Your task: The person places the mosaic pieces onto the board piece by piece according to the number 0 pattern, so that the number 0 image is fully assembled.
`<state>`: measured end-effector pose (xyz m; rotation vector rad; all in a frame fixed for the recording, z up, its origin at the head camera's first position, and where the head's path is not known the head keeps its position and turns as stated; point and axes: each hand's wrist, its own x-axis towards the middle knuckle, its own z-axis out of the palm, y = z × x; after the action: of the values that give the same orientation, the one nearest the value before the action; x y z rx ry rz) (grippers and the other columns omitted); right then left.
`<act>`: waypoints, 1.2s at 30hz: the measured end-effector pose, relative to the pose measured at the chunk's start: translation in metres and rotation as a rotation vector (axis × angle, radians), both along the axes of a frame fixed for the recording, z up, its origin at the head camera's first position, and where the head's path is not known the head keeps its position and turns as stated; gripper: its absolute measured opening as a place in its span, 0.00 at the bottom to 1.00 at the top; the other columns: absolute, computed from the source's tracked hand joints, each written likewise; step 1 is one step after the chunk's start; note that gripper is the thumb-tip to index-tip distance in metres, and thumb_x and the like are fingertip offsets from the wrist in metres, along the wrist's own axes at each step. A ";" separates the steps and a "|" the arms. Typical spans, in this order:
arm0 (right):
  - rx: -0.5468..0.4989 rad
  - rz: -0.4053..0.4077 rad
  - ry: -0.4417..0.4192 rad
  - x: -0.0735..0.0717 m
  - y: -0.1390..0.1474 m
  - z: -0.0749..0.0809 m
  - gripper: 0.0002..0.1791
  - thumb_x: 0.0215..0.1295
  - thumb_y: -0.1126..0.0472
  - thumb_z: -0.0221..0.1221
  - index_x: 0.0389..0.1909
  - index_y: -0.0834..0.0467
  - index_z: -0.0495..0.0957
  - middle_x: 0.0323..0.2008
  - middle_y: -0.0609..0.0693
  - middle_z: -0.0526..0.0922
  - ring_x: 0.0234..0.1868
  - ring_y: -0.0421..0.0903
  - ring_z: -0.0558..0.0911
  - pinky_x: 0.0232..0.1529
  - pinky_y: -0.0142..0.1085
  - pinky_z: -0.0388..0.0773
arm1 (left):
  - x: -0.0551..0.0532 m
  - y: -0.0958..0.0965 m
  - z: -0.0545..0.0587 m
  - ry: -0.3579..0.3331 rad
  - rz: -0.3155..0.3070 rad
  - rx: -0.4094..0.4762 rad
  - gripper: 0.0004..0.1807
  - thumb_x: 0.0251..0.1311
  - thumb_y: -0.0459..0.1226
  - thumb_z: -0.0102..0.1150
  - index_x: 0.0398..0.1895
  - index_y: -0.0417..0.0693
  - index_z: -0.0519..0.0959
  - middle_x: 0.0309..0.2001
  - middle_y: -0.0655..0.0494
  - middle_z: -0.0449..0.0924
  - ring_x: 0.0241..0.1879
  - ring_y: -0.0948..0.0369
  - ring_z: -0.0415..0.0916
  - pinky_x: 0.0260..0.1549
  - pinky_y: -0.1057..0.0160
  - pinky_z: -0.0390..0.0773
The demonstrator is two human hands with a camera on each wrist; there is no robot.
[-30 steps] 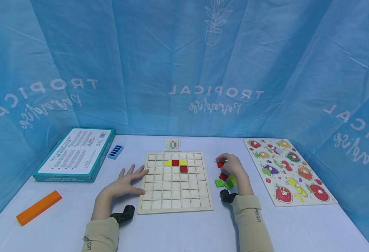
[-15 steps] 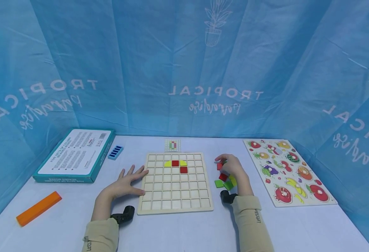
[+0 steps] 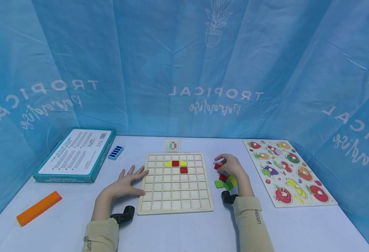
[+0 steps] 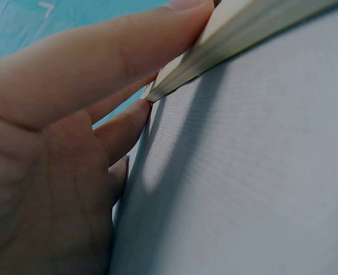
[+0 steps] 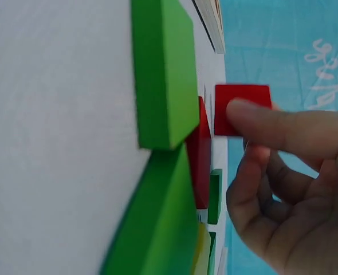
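Between the thumb and fingertips of my right hand [image 3: 231, 166] is a red square tile [image 5: 243, 109], held up off the cloth to the right of the wooden grid board [image 3: 175, 204]. Just below that hand lie another red tile [image 3: 223, 177], green tiles [image 3: 219, 183] and a yellow piece [image 3: 233, 180]. The right wrist view shows the green tile [image 5: 166, 74] close up. My left hand [image 3: 121, 184] has its fingers spread, with fingertips touching the board's left edge. Red tiles [image 3: 183, 170] and two yellow pieces [image 3: 183, 163] sit in the board's upper cells.
Behind the board lies a small pattern card [image 3: 172, 145]. To the left are a teal box [image 3: 74, 154], a small blue tray [image 3: 115, 152] and an orange bar [image 3: 39, 208]. A fruit puzzle board [image 3: 289, 171] lies at the right. A blue curtain [image 3: 184, 70] hangs behind.
The red tile in my right hand has shifted slightly left and turned, and it now stands apart from the other pieces. My left hand and the board have stayed in place.
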<state>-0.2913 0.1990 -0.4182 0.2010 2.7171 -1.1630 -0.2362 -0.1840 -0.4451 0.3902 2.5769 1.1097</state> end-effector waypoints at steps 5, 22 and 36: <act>-0.043 0.035 0.016 0.000 -0.002 0.003 0.17 0.51 0.66 0.65 0.43 0.56 0.75 0.37 0.54 0.77 0.37 0.49 0.74 0.32 0.33 0.77 | 0.000 0.000 0.001 -0.005 -0.002 0.011 0.52 0.38 0.49 0.69 0.69 0.44 0.58 0.72 0.42 0.43 0.70 0.42 0.23 0.64 0.42 0.18; -0.229 0.098 0.020 0.004 -0.028 0.012 0.15 0.53 0.63 0.66 0.39 0.59 0.73 0.35 0.54 0.77 0.35 0.48 0.75 0.39 0.38 0.78 | -0.001 -0.001 -0.001 -0.001 -0.010 0.018 0.51 0.38 0.49 0.70 0.69 0.44 0.58 0.72 0.42 0.43 0.70 0.42 0.23 0.64 0.42 0.18; -0.305 0.170 0.029 0.008 -0.053 0.013 0.10 0.54 0.63 0.65 0.37 0.59 0.77 0.34 0.53 0.78 0.35 0.46 0.78 0.38 0.38 0.80 | 0.000 -0.001 0.000 -0.001 -0.010 0.009 0.51 0.39 0.50 0.69 0.69 0.44 0.57 0.72 0.43 0.43 0.70 0.42 0.23 0.64 0.42 0.18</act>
<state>-0.2835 0.1455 -0.4053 -0.0871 2.4782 -1.5127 -0.2360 -0.1850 -0.4447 0.4045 2.5670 1.1181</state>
